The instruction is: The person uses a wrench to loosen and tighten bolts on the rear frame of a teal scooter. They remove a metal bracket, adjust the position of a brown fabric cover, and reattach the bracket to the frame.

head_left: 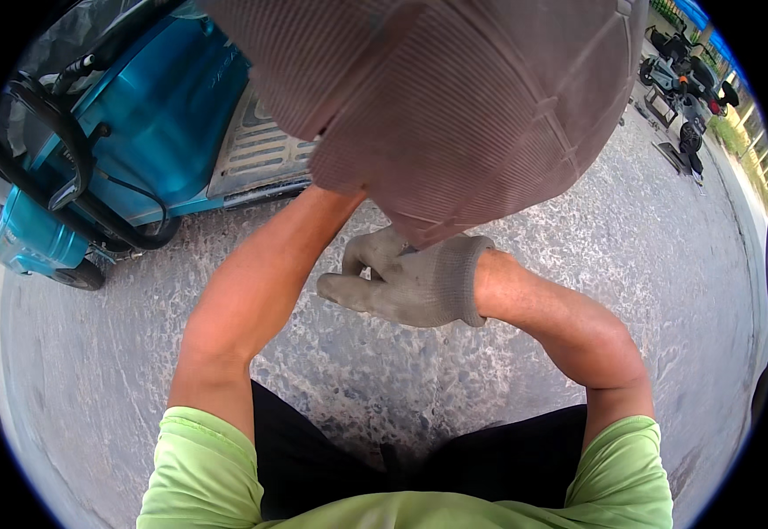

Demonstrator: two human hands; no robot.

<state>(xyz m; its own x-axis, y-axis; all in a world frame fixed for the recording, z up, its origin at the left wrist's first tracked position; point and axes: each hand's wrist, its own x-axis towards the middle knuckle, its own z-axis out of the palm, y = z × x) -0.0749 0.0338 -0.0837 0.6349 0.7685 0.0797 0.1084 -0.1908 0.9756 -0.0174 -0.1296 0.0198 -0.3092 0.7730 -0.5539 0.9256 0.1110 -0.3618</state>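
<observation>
A large brownish-grey ribbed cloth piece (pixel 463 115) with raised seams fills the upper middle, very close to me. My left forearm reaches up beneath it, and the cloth hides my left hand entirely; whether that hand holds the cloth cannot be seen. Just below the cloth's lower tip is my right hand (pixel 410 282), in a grey knit glove with a ribbed cuff. Its fingers point left and bend a little, with a gap between them and nothing visible inside. The cloth overlaps the upper edge of this glove.
A teal three-wheeled vehicle (pixel 163 115) stands at the upper left, with black bars (pixel 71 159) and a ribbed footboard (pixel 260 145). Parked at the far upper right is a dark motorbike or scooter (pixel 688 79). Rough grey concrete ground (pixel 666 264) lies below.
</observation>
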